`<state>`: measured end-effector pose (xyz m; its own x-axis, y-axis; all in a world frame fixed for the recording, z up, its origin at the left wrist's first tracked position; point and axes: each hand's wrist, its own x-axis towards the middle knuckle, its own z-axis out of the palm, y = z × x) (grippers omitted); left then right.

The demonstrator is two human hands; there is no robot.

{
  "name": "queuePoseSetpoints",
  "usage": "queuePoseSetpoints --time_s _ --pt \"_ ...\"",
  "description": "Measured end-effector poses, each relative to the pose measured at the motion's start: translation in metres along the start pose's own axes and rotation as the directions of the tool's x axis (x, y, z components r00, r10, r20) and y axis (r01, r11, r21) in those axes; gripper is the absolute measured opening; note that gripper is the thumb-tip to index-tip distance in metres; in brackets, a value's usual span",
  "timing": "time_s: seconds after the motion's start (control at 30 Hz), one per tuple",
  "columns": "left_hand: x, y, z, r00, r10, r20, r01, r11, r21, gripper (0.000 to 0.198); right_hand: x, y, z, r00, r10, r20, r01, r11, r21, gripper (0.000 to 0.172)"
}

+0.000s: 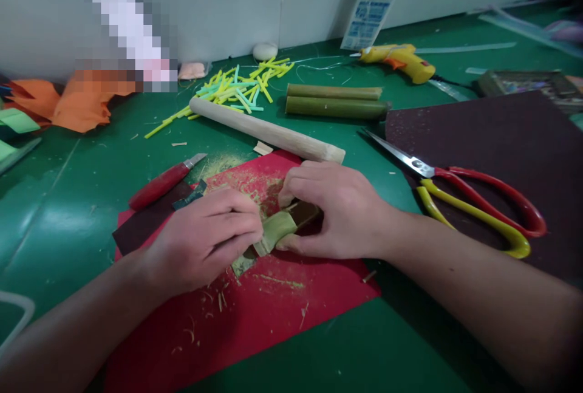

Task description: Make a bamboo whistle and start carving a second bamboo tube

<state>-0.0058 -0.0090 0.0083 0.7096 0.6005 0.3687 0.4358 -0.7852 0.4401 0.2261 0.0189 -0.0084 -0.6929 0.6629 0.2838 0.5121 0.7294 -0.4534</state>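
Note:
A short cut of green bamboo lies over a red sheet, with its curved outer face turned up. Around its right part, my right hand is closed, thumb at the near side and fingers at the far side. My left hand has its fingers bent and pressed together against the bamboo's left end; their tips are partly hidden. Beneath those fingers shows a small dusty grey-green patch, its kind unclear. Pale shavings and powder cover the sheet. A red-handled craft knife rests beyond my left hand.
A wooden rod lies behind my hands, near yellow and teal sticks. Red-and-yellow-handled scissors rest on dark sheet at right. Farther back are bamboo lengths, a yellow glue gun and orange paper.

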Motion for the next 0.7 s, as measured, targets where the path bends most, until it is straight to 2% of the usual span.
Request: queuePoseSetpoints --time_s 0.37,0.5,0.7 --pt "0.0016 0.0011 -0.0009 1.0 -0.02 -0.007 0.02 0.999 0.029 0.014 0.0003 0.0002 -0.0007 1.0 0.0 0.012 0.0 1.0 0.001 0.035" --pt "0.0021 0.006 -0.0014 1.0 0.022 0.017 -0.021 1.0 -0.016 0.015 0.0011 0.0008 -0.0006 1.0 -0.006 0.01 0.006 1.0 0.003 0.037" --pt "0.0038 0.006 -0.0004 0.999 -0.01 -0.038 0.011 0.999 0.047 0.016 0.004 0.0015 0.0006 1.0 -0.022 0.003 0.022 1.0 0.008 0.038"
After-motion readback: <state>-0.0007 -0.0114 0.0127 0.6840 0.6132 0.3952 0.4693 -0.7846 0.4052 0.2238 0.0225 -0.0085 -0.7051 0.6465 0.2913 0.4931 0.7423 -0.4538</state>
